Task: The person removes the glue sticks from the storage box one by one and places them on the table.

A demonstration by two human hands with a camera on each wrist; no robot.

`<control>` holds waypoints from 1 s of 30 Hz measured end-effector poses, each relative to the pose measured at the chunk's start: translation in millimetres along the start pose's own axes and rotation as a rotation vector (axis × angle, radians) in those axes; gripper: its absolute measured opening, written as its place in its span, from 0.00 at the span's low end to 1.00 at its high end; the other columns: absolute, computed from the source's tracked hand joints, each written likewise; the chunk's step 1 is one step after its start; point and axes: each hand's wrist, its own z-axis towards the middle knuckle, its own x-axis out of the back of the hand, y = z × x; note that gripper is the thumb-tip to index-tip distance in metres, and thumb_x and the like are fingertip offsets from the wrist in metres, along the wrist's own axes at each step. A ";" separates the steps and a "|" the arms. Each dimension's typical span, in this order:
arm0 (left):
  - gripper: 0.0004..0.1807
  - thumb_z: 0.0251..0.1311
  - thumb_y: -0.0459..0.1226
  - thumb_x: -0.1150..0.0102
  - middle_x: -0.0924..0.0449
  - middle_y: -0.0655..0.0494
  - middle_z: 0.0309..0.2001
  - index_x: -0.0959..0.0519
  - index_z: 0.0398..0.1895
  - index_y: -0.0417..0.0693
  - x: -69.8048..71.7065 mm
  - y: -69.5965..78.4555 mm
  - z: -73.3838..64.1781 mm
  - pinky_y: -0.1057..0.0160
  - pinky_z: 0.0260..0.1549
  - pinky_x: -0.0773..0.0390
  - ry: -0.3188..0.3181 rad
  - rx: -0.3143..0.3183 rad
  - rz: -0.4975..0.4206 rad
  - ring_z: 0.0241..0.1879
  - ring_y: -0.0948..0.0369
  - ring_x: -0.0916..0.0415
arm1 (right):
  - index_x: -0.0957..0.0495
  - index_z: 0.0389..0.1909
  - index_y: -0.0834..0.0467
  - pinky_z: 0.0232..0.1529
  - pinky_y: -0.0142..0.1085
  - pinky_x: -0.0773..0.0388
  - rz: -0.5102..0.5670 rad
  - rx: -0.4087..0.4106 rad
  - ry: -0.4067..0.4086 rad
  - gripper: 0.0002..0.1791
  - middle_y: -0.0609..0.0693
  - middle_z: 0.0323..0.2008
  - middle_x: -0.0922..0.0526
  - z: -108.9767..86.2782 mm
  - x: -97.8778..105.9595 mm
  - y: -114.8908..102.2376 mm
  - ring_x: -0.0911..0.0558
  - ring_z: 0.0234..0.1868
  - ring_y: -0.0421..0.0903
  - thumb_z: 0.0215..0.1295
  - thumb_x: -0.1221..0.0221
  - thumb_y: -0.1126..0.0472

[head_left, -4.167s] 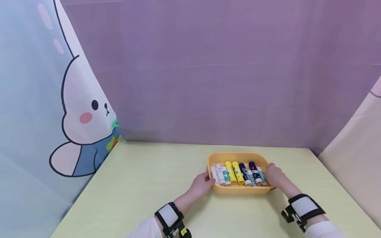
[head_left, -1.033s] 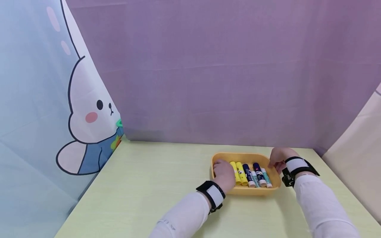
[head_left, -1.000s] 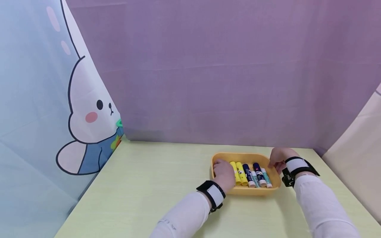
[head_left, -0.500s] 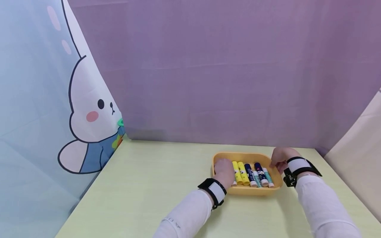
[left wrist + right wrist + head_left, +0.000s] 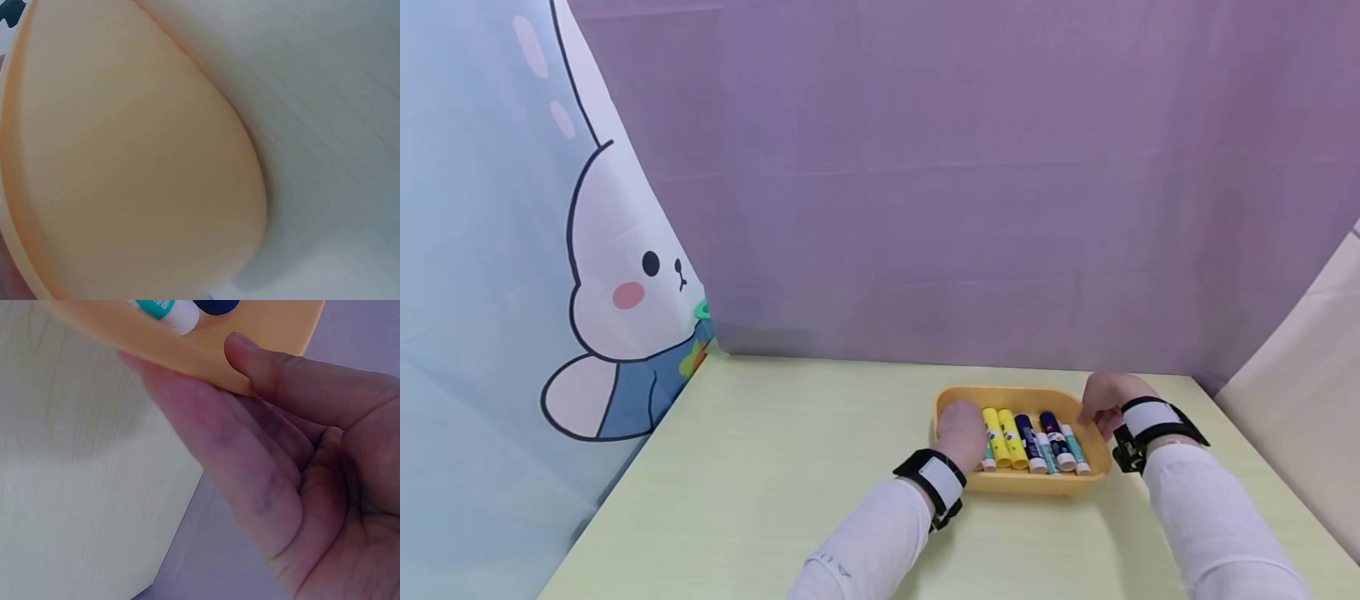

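Several glue sticks lie side by side in a shallow yellow-orange plastic tray [image 5: 1022, 482]. Two yellow glue sticks [image 5: 1003, 437] are near the middle. Two navy glue sticks [image 5: 1057, 440] and small teal-and-white ones [image 5: 1075, 450] lie to their right. My left hand [image 5: 962, 435] reaches over the tray's left end and covers the white sticks there; its fingertips are hidden. The left wrist view shows mostly the tray's outer wall [image 5: 137, 156]. My right hand [image 5: 269, 450] pinches the tray's right rim, thumb on the inside and fingers against the outside.
The tray stands on a pale green-yellow table [image 5: 760, 467], right of centre. A purple cloth [image 5: 925, 192] hangs behind the table's far edge. A blue cloth with a cartoon rabbit [image 5: 625, 283] hangs at the left, a pale cloth [image 5: 1315, 350] at the right.
Since the earliest frame, my left hand has gone from the tray's left end to over its inside, and my right hand farther back along the rim. Lately the left hand shifts only slightly.
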 end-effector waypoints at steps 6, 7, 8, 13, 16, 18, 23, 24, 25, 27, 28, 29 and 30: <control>0.06 0.61 0.42 0.42 0.22 0.60 0.32 0.20 0.36 0.52 -1.5 -0.2 0.0 0.69 0.36 0.25 0.020 -0.041 0.094 0.33 0.65 0.26 | 0.22 0.35 0.71 0.33 0.37 0.18 -0.008 0.004 -0.010 0.10 0.58 0.24 0.19 0.9 2.0 0.3 0.18 0.22 0.46 0.60 0.39 0.66; 0.06 0.61 0.43 0.42 0.22 0.60 0.32 0.20 0.36 0.53 -2.1 -0.3 0.3 0.69 0.36 0.25 0.026 -0.049 0.119 0.33 0.65 0.26 | 0.22 0.35 0.71 0.33 0.37 0.18 -0.016 0.002 -0.009 0.10 0.58 0.24 0.19 0.5 1.9 -0.3 0.18 0.22 0.46 0.60 0.39 0.66; 0.06 0.62 0.43 0.42 0.22 0.60 0.32 0.20 0.37 0.53 -2.4 -0.3 0.4 0.69 0.36 0.25 0.030 -0.054 0.137 0.33 0.65 0.26 | 0.22 0.35 0.71 0.33 0.37 0.18 -0.023 0.001 -0.009 0.10 0.58 0.24 0.19 0.1 1.7 -1.0 0.18 0.21 0.46 0.60 0.39 0.66; 0.08 0.62 0.45 0.43 0.23 0.60 0.32 0.21 0.39 0.54 -2.3 -1.4 -0.8 0.70 0.35 0.25 0.046 -0.066 0.193 0.33 0.65 0.27 | 0.21 0.36 0.71 0.32 0.35 0.18 -0.034 -0.022 0.000 0.10 0.56 0.23 0.20 -2.3 -0.1 -5.2 0.18 0.21 0.45 0.60 0.39 0.65; 0.09 0.62 0.45 0.43 0.23 0.60 0.32 0.21 0.40 0.54 -2.2 -1.8 -1.6 0.70 0.35 0.25 0.063 -0.077 0.219 0.33 0.65 0.27 | 0.22 0.37 0.71 0.32 0.35 0.18 -0.035 -0.024 0.001 0.11 0.56 0.23 0.20 -2.3 0.1 -4.9 0.19 0.21 0.45 0.60 0.39 0.65; 0.09 0.62 0.46 0.43 0.23 0.60 0.32 0.21 0.41 0.55 -1.9 -1.9 -2.0 0.70 0.34 0.25 0.073 -0.080 0.220 0.33 0.65 0.27 | 0.22 0.36 0.72 0.32 0.35 0.18 -0.037 -0.009 -0.008 0.11 0.57 0.24 0.20 -2.1 0.9 -3.6 0.19 0.21 0.45 0.61 0.39 0.65; 0.08 0.59 0.44 0.40 0.23 0.59 0.32 0.21 0.38 0.53 0.3 -3.7 -2.3 0.70 0.33 0.25 0.076 -0.069 0.118 0.32 0.65 0.27 | 0.21 0.34 0.71 0.31 0.35 0.18 -0.036 0.002 -0.016 0.10 0.56 0.23 0.20 1.3 1.9 -1.1 0.19 0.20 0.44 0.60 0.39 0.66; 0.07 0.59 0.44 0.40 0.23 0.59 0.32 0.21 0.38 0.52 0.9 -4.3 -2.5 0.70 0.33 0.24 0.076 -0.070 0.100 0.32 0.65 0.27 | 0.21 0.34 0.71 0.31 0.34 0.19 -0.041 0.005 -0.015 0.09 0.56 0.22 0.20 1.6 1.7 -0.8 0.19 0.20 0.43 0.60 0.39 0.66; 0.07 0.59 0.43 0.39 0.23 0.59 0.32 0.21 0.37 0.52 1.6 -4.9 -2.9 0.70 0.33 0.24 0.075 -0.070 0.079 0.32 0.65 0.27 | 0.21 0.33 0.70 0.30 0.34 0.19 -0.045 0.007 -0.013 0.09 0.55 0.22 0.20 1.8 1.4 -0.7 0.19 0.19 0.43 0.60 0.39 0.65; 0.07 0.59 0.43 0.39 0.23 0.59 0.32 0.21 0.37 0.52 2.9 -5.6 -4.1 0.70 0.33 0.24 0.075 -0.076 0.076 0.32 0.65 0.27 | 0.21 0.32 0.70 0.29 0.33 0.19 -0.050 0.007 -0.012 0.09 0.55 0.21 0.20 1.9 0.9 -0.7 0.19 0.19 0.43 0.60 0.39 0.65; 0.07 0.59 0.43 0.39 0.23 0.59 0.32 0.21 0.37 0.52 3.1 -5.8 -4.7 0.70 0.34 0.24 0.076 -0.082 0.083 0.33 0.65 0.27 | 0.21 0.32 0.70 0.29 0.33 0.19 -0.055 0.007 -0.011 0.09 0.55 0.21 0.19 1.8 0.6 -0.7 0.19 0.19 0.43 0.60 0.39 0.65; 0.07 0.60 0.43 0.40 0.23 0.59 0.32 0.22 0.38 0.52 3.5 -6.0 -5.5 0.70 0.35 0.24 0.076 -0.086 0.092 0.33 0.65 0.27 | 0.20 0.32 0.70 0.29 0.32 0.19 -0.059 0.006 -0.010 0.09 0.55 0.22 0.19 1.6 0.2 -0.9 0.19 0.19 0.43 0.61 0.39 0.65; 0.08 0.60 0.44 0.40 0.24 0.59 0.33 0.22 0.39 0.53 3.8 -6.3 -6.4 0.70 0.35 0.24 0.076 -0.090 0.104 0.34 0.65 0.27 | 0.20 0.33 0.70 0.28 0.32 0.19 -0.062 0.006 -0.009 0.09 0.55 0.22 0.19 1.4 -0.1 -1.0 0.19 0.19 0.42 0.61 0.40 0.65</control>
